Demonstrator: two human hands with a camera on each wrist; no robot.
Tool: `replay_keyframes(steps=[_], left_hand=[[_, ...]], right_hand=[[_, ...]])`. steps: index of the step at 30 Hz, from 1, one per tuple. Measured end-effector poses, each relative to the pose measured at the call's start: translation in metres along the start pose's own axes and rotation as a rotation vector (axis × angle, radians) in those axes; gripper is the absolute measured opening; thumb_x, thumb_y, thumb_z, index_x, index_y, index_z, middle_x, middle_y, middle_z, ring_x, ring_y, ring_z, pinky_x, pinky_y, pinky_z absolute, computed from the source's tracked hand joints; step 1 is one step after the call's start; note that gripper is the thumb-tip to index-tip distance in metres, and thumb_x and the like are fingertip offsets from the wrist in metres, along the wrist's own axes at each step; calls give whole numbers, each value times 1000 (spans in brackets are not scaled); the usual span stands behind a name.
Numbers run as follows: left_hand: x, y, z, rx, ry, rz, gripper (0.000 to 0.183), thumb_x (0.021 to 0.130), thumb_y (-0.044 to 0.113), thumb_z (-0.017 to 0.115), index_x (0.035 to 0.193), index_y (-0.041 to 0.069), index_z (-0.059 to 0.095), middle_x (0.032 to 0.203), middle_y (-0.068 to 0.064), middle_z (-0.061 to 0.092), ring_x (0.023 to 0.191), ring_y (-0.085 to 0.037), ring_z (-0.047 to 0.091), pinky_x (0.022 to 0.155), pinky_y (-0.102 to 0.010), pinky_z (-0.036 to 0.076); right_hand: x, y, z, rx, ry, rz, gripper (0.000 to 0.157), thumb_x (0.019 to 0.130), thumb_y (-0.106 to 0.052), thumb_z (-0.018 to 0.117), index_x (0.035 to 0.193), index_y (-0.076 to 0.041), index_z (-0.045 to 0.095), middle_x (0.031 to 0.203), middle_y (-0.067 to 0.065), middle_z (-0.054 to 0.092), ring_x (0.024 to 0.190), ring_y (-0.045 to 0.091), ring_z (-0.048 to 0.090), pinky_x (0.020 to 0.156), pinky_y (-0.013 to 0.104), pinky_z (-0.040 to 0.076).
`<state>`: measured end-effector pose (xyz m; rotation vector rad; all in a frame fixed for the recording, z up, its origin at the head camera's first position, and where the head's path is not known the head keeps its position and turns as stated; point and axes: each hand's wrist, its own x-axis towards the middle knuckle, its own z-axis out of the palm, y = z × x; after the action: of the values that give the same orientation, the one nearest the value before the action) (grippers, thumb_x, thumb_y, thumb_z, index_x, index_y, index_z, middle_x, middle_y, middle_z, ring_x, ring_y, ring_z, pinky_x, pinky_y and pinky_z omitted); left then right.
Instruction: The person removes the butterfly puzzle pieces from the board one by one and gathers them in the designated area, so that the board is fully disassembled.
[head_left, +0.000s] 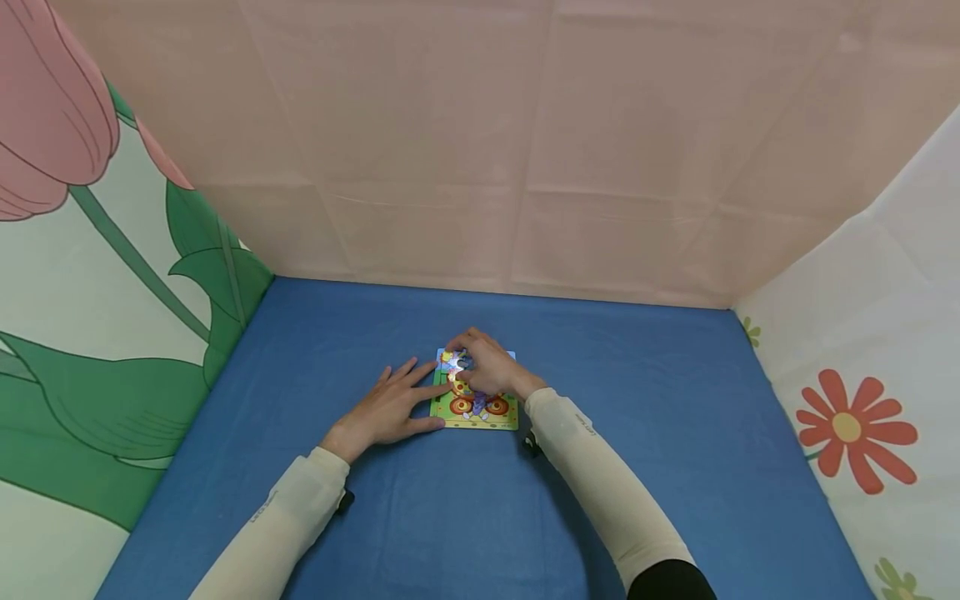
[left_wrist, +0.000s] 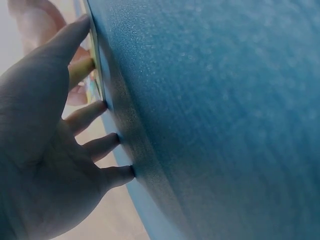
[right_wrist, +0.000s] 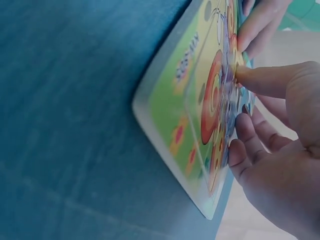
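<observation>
A flat, brightly printed jigsaw puzzle board with rounded corners lies on the blue cloth, showing orange wheels on a green ground. My left hand rests with spread, straight fingers at its left side; index finger and thumb reach the board's edge, the others touch the cloth. Over the upper part of the board, my right hand bends down with thumb and fingers curled, pinching at a small puzzle piece mostly hidden by the fingertips. In the right wrist view, the thumb touches the printed surface.
Blue cloth covers the table around the board. A plain beige sheet rises behind it. A tulip-printed panel stands at the left and a white flower-printed one at the right.
</observation>
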<state>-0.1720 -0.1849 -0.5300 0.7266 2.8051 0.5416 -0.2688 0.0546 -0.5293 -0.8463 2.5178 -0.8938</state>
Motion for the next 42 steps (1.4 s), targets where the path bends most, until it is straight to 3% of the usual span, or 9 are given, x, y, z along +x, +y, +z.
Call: replay_keyframes(steps=[12, 22, 28, 42], left_hand=[[0, -1, 0, -10, 0, 3, 64, 107, 52, 76, 164, 25, 63, 183, -21, 38, 170, -59, 28, 129, -89, 24], [1, -1, 0, 0, -2, -4, 65, 107, 54, 76, 164, 26, 62, 183, -21, 39, 170, -59, 29, 130, -88, 24], [1, -1, 0, -5, -14, -8, 65, 107, 54, 76, 165, 27, 61, 184, -20, 37, 170, -59, 28, 130, -88, 23], [2, -1, 1, -10, -12, -5, 65, 107, 54, 76, 164, 27, 62, 185, -20, 36, 170, -59, 27, 129, -89, 22]], right_hand=[[-3, 3, 1, -30, 71, -67, 42, 109, -14, 78, 150, -14, 69, 147, 9, 65, 128, 29, 66, 109, 51, 59], [-3, 4, 0, -18, 164, -146, 30, 113, -11, 70, 142, -15, 78, 134, 7, 73, 112, 23, 72, 94, 42, 64], [-5, 4, -1, 37, 173, -130, 30, 113, -12, 70, 141, -14, 79, 131, 6, 75, 103, 19, 69, 86, 38, 61], [-10, 5, -8, 106, 174, -84, 19, 113, -14, 72, 129, -14, 83, 124, 4, 77, 98, 13, 71, 87, 33, 62]])
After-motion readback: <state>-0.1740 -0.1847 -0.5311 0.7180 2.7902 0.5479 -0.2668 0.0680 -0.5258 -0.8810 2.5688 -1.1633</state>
